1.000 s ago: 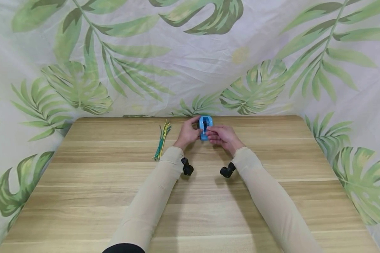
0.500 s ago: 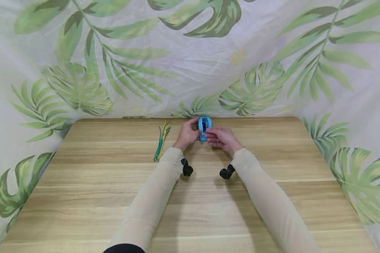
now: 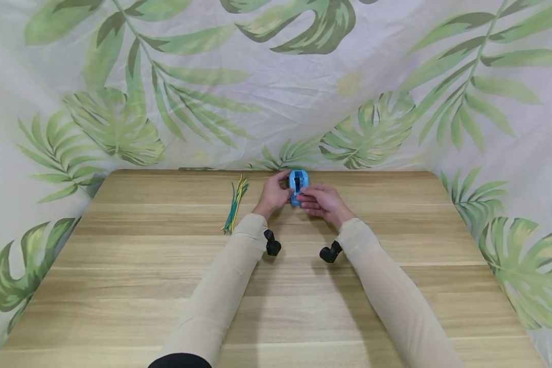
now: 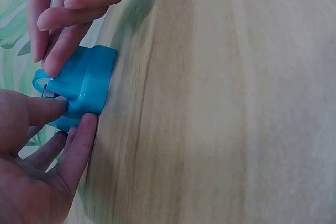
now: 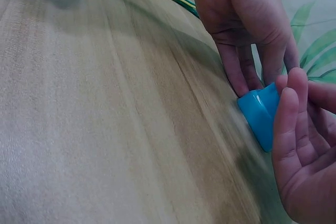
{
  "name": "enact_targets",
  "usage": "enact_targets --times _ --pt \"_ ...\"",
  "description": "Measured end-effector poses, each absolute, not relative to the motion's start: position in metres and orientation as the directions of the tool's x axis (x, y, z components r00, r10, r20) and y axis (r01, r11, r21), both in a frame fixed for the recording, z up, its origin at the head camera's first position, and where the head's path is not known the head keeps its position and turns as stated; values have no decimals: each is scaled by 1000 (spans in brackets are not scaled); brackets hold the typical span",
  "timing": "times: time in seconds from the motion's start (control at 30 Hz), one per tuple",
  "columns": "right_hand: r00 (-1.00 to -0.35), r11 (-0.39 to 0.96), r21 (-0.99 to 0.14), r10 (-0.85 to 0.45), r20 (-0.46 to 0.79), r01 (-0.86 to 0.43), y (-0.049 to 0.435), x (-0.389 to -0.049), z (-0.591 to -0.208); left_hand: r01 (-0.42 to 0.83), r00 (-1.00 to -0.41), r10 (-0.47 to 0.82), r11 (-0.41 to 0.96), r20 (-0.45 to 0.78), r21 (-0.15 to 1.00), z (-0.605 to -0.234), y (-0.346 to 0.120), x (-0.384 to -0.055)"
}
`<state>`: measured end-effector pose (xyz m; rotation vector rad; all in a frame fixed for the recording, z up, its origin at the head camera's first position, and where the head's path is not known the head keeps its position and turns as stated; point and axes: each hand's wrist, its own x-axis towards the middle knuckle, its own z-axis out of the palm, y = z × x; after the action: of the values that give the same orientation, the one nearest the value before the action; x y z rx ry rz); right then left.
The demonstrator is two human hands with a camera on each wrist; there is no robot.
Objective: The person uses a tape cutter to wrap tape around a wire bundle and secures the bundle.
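Observation:
A small blue tape dispenser [image 3: 298, 176] stands near the table's far edge. My left hand [image 3: 273, 195] holds it from the left, with the thumb near its top and fingers along its side, as the left wrist view shows. My right hand [image 3: 324, 201] is at the dispenser's right front. Its thumb and index fingertips [image 4: 54, 66] come close together over the blue body [image 4: 92, 85], while the other fingers stay loosely bent. Whether a tape end lies between those tips is too small to tell. In the right wrist view my right fingers partly hide the dispenser [image 5: 258, 111].
Several green and yellow thin strips, like twist ties [image 3: 235, 204], lie in a loose bundle left of my left hand. The wooden table [image 3: 165, 286] meets a leaf-patterned cloth [image 3: 294, 102] behind the dispenser. A small black camera [image 3: 272, 244] juts from my left wrist.
The head view shifts slightly. Both hands stay at the dispenser, with my right fingertips slightly lower and nearer its front than a second ago.

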<state>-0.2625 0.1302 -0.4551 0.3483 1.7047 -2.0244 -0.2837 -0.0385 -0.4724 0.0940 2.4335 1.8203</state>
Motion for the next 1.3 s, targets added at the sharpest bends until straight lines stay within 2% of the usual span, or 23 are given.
enact_targets --times 0.83,1.3 --pt "-880 -112 -879 -169 -444 464 130 -257 -457 -26 -994 100 251 -52 968 -474 -38 -285" --pt "-880 -128 -874 -162 -447 468 129 -253 -456 -24 -994 91 278 -51 960 -475 -38 -285"
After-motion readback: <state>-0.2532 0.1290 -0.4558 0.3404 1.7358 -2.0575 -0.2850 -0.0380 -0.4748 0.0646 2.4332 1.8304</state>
